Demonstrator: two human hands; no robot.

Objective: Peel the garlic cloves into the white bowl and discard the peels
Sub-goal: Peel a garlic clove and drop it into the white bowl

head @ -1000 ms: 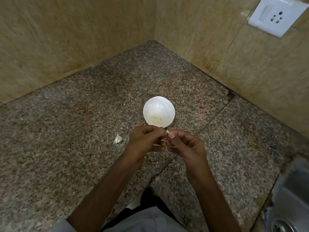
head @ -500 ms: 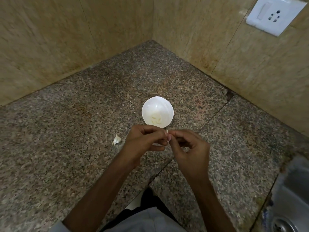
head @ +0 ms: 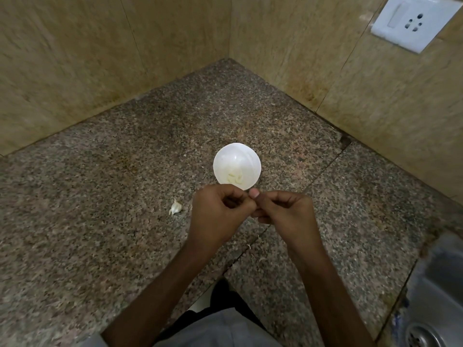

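Observation:
A small white bowl [head: 237, 156] stands on the speckled granite counter [head: 100, 221] with a few peeled garlic cloves [head: 235, 178] at its bottom. Just in front of the bowl my left hand [head: 216, 215] and my right hand [head: 285, 211] meet, fingers curled and fingertips pressed together. Both pinch a garlic clove that is hidden between the fingers. An unpeeled garlic clove [head: 176, 207] lies on the counter to the left of my left hand.
Tiled walls meet in a corner behind the bowl. A white switch and socket plate [head: 413, 22] sits on the right wall. A steel sink [head: 436, 296] with a drain is at the lower right. Small peel bits [head: 249, 246] lie on the counter under my wrists.
My hands have closed tighter together, and the white tip of the clove that showed between the fingers is now hidden. The bowl and loose clove have not moved.

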